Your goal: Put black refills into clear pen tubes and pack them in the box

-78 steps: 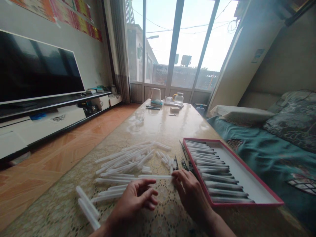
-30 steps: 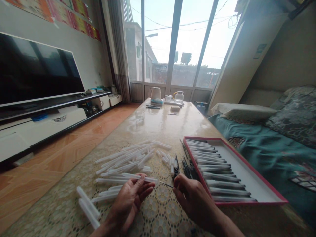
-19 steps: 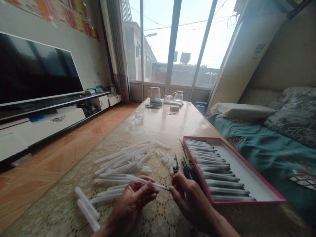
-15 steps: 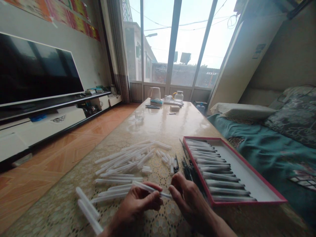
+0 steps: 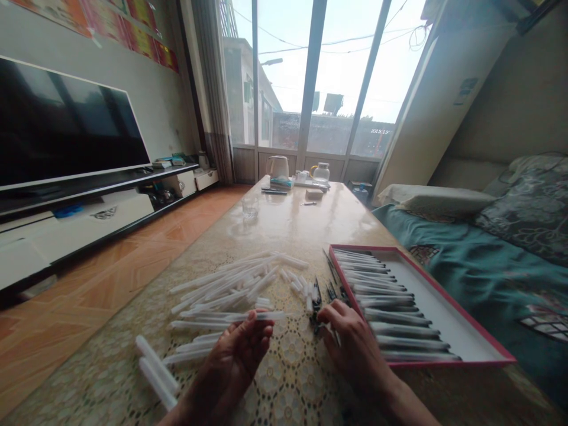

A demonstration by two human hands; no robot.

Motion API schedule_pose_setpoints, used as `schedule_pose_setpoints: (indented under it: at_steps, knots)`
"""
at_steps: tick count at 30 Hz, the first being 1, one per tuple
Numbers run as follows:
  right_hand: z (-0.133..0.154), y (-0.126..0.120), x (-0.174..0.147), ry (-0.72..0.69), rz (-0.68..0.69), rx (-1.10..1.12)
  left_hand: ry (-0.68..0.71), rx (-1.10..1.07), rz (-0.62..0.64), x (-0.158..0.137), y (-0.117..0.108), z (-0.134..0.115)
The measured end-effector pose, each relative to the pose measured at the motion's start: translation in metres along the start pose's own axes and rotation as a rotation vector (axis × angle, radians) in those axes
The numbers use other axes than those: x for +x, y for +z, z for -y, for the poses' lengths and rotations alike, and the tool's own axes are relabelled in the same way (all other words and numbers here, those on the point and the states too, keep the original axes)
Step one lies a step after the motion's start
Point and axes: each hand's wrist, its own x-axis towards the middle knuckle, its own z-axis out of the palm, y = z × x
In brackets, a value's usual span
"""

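Observation:
My left hand (image 5: 242,349) is closed on a translucent white pen barrel (image 5: 276,316), held nearly level between thumb and fingers, its far end pointing right. My right hand (image 5: 350,334) is lowered, fingers bent and a little apart, over small black pen parts (image 5: 316,305) beside the box; no held item shows in it. Left of my hands lies a loose pile of white pen barrels (image 5: 217,299). Short white caps (image 5: 297,283) are scattered between the pile and the black parts.
A red-rimmed box (image 5: 448,290) on the right holds a row of assembled pens (image 5: 390,296). A drinking glass (image 5: 250,208), a kettle (image 5: 278,167) and a glass jug (image 5: 322,173) stand farther up the table. A sofa (image 5: 444,242) borders the right side.
My hands have moved apart. The left has shifted slightly left and up with a barrel; the right has left the barrel and come down over the black parts.

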Motion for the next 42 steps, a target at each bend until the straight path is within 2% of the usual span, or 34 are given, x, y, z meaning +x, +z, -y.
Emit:
schedule_pose_setpoints:
  at_steps: [5, 10, 13, 16, 21, 30, 38, 42]
  knots:
    - [0.005, 0.004, 0.001, -0.046, 0.085, -0.047, -0.003, 0.021, 0.016, -0.002, 0.000, 0.001]
    - [-0.001, 0.010, 0.004, -0.095, 0.064, -0.084, -0.053, 0.134, 0.091, -0.005, 0.001, 0.004]
    - [0.002, 0.009, 0.002, -0.094, 0.001, 0.044, -0.051, 0.208, 0.094, -0.007, 0.004, 0.005]
    - [0.012, 0.003, 0.000, -0.019, -0.051, 0.283, -0.042, 0.252, 0.063, -0.007, 0.005, 0.006]
    - [0.028, -0.003, 0.000, 0.018, -0.036, 0.543, -0.015, 0.271, 0.068, -0.005, 0.002, 0.009]
    - [0.031, 0.005, -0.002, 0.072, 0.018, 0.663, -0.048, 0.270, 0.078, -0.007, 0.006, 0.007]
    - [0.030, 0.012, -0.003, 0.146, 0.030, 0.862, -0.046, 0.297, 0.084, -0.005, 0.004, 0.009]
    - [0.028, 0.016, -0.004, 0.196, 0.044, 0.858, -0.046, 0.303, 0.103, -0.006, 0.005, 0.007]
